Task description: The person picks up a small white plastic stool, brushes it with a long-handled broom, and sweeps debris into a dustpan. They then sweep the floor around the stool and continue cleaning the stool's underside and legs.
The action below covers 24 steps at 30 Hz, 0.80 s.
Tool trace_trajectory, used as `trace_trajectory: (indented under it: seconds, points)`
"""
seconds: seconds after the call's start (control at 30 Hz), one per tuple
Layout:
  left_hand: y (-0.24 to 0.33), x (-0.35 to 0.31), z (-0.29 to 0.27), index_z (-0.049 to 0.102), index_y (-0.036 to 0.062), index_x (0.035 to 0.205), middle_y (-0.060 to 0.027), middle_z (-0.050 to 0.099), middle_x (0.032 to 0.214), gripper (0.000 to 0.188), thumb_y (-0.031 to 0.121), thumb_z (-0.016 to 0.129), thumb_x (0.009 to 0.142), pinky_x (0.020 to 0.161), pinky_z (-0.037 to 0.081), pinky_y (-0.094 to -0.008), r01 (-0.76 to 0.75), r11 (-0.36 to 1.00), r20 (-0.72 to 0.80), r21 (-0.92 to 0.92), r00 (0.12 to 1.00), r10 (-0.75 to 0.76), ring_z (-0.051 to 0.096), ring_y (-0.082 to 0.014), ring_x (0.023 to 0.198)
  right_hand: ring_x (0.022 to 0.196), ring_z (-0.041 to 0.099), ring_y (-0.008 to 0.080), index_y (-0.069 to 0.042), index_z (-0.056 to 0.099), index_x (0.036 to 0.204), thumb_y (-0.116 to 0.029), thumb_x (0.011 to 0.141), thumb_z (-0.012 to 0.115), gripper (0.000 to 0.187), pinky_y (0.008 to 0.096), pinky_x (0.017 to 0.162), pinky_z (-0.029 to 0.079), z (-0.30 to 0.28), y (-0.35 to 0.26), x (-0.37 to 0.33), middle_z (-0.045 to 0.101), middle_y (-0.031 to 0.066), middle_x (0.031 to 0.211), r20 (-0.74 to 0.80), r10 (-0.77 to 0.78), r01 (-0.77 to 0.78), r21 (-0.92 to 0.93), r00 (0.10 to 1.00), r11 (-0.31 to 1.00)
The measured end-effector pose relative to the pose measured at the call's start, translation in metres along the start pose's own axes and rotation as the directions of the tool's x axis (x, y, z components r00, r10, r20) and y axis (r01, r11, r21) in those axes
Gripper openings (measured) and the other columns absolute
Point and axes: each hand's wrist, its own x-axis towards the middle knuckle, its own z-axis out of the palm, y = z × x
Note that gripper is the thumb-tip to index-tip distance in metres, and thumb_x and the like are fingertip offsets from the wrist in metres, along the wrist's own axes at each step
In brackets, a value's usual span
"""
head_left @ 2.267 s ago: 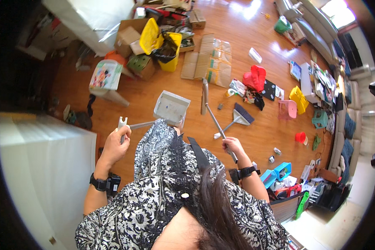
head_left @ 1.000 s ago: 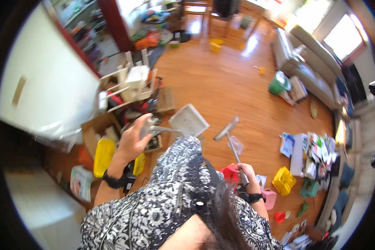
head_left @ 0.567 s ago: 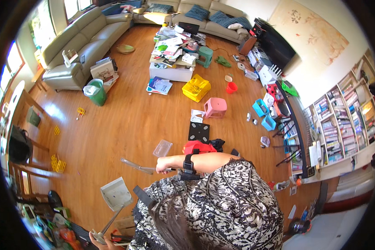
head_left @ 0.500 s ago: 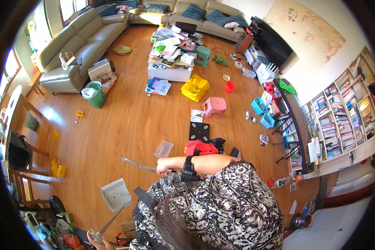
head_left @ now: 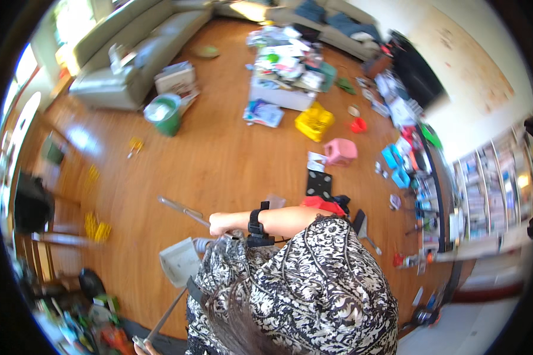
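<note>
My right hand (head_left: pixel 219 224), with a black strap on the wrist, reaches across in front of me. It is closed around one end of a long thin grey tool (head_left: pixel 180 209); motion blur hides its exact kind. At the lower left edge, my left hand (head_left: pixel 147 349) is partly cut off, closed on the end of a dustpan's long handle. The pale grey dustpan (head_left: pixel 170 263) is at the handle's other end, beside my patterned clothing and below the grey tool. Behind my right forearm, a clear plastic tray (head_left: pixel 275 202) is partly hidden.
A red bag (head_left: pixel 324 205), black scale (head_left: pixel 319 184) and pink stool (head_left: pixel 340 152) stand ahead. Farther off are a yellow bag (head_left: pixel 315 121) and a cluttered low table (head_left: pixel 281 96). Yellow toy pieces (head_left: pixel 96 228) and a green bin (head_left: pixel 164 118) lie left; bookshelves (head_left: pixel 494 183) line the right.
The view has swung left, shifting the room rightward in it. The dustpan has come nearer my body and the grey tool. Both hands keep their hold.
</note>
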Motion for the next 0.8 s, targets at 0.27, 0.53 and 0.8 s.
trace_trajectory:
  seconds: [0.27, 0.53, 0.8]
  points:
    - [-0.059, -0.032, -0.004, 0.057, -0.0004, 0.123, -0.0187, 0.065, 0.114, 0.038, 0.018, 0.062, 0.09, 0.091, 0.047, -0.0376, 0.441, 0.885, -0.248, -0.148, 0.85, -0.465, 0.063, -0.029, 0.104, 0.056, 0.052, 0.01, -0.007, 0.059, 0.078, -0.016, 0.088, 0.06, 0.014, 0.0266, 0.049, 0.044, -0.005, -0.136, 0.091, 0.051, -0.0022, 0.063, 0.333, 0.062, -0.027, -0.108, 0.941, 0.994]
    - [-0.09, -0.097, -0.005, 0.057, 0.0038, 0.119, -0.0227, 0.065, 0.097, 0.039, 0.027, 0.064, 0.089, 0.076, 0.049, -0.0428, 0.677, 0.679, -0.542, -0.284, 0.471, -0.696, 0.063, -0.0399, 0.091, 0.052, 0.049, 0.0097, -0.007, 0.052, 0.079, -0.01, 0.088, 0.06, 0.012, 0.0239, 0.046, 0.043, 0.068, -0.301, 0.119, 0.052, 0.0009, 0.065, 0.597, 0.181, -0.065, -0.21, 0.781, 0.975]
    - [-0.061, -0.105, -0.009, 0.056, 0.0028, 0.119, -0.0205, 0.066, 0.104, 0.04, 0.029, 0.063, 0.09, 0.079, 0.05, -0.0426, 0.725, 0.645, -0.555, -0.24, 0.443, -0.704, 0.063, -0.0389, 0.094, 0.054, 0.051, 0.0095, -0.005, 0.056, 0.082, -0.013, 0.088, 0.06, 0.011, 0.023, 0.05, 0.042, 0.078, -0.289, 0.071, 0.053, 0.0006, 0.065, 0.708, 0.185, 0.029, -0.279, 0.681, 0.96]
